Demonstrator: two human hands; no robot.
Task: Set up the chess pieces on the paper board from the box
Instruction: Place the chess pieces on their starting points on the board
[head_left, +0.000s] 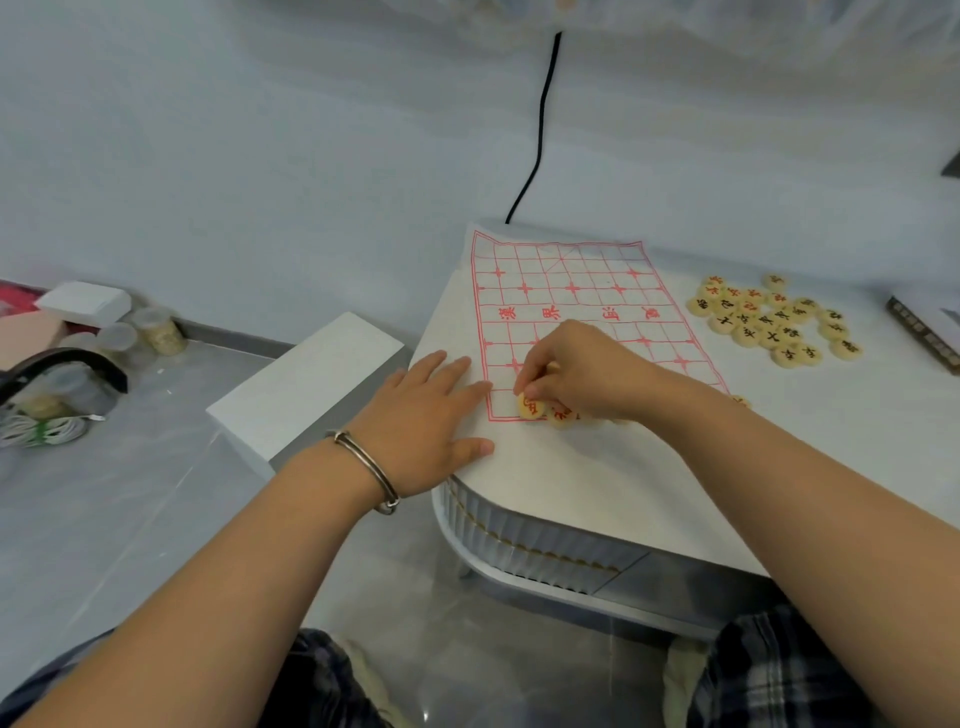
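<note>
one paper board (550, 270), twenty-odd piled pieces (769, 322). left hand (423, 431) flat, pressing board; right hand (582, 369) curled, pinching corner piece (532, 408).

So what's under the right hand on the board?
Two red-lettered pieces sit at the near edge of the board; the right hand pinches the left piece. The wrist covers whatever lies further right, so more pieces cannot be confirmed.
</note>
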